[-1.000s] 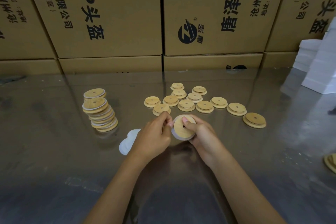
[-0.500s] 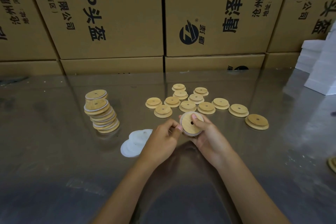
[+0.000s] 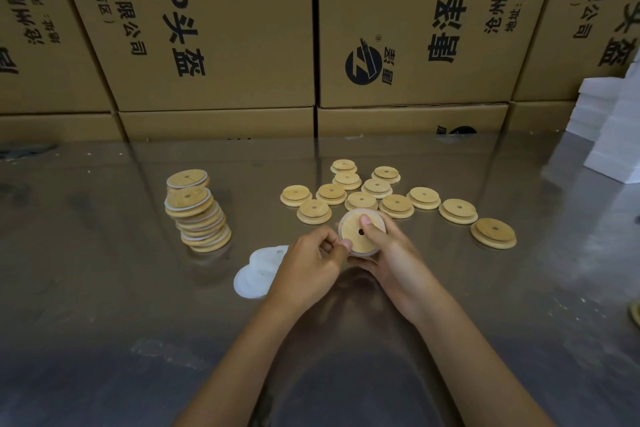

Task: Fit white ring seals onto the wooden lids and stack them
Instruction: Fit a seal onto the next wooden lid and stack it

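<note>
So the wooden lid [image 3: 360,234] with a small center hole is held up just above the metal table [image 3: 104,288], tilted toward the camera, with a white ring seal [image 3: 346,218] around its edge. Right hand [image 3: 388,253] cups it, thumb pressed on its face; left hand [image 3: 311,263] pinches the lid's left rim. Just left of the lid lie loose white seals [image 3: 256,274], farther left a leaning stack of finished lids [image 3: 197,211]. Right behind the lid sit bare lids [image 3: 394,204], then cardboard boxes [image 3: 214,28].

Dim warm light, soft glare on table [image 3: 104,288] (boxes [image 3: 214,28] bowed by wide-angle lens).
</note>
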`<act>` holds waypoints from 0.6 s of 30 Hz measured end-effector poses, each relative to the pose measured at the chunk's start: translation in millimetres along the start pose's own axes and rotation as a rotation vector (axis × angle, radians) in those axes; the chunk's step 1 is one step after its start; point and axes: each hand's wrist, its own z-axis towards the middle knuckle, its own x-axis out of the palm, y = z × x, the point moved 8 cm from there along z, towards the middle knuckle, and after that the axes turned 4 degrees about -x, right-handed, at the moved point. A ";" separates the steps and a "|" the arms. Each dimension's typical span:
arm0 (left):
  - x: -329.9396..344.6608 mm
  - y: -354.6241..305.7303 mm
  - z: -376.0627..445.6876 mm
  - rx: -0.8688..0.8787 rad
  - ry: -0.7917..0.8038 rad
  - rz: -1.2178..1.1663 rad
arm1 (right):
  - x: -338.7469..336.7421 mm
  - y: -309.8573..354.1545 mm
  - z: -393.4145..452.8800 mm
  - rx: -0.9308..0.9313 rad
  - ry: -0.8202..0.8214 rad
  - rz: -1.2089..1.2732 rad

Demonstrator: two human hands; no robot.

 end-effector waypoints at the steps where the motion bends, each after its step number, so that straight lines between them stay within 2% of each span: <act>1: -1.7 -0.2 0.5 -0.004 -0.011 -0.032 | 0.0 0.0 -0.1 -0.001 0.001 -0.027; 6: -19.3 -1.6 4.1 -0.012 -0.119 -0.226 | 0.8 -3.9 0.2 0.035 0.023 -0.111; 11: -20.9 2.8 5.7 -0.063 -0.137 -0.262 | 2.1 -8.0 -0.4 0.042 0.055 -0.165; 15: -12.6 4.2 6.8 -0.060 -0.068 -0.219 | -1.1 -8.0 1.5 0.030 0.036 -0.049; 18: -7.6 4.5 5.1 0.002 -0.038 -0.031 | -1.5 -8.0 2.2 0.036 0.028 -0.022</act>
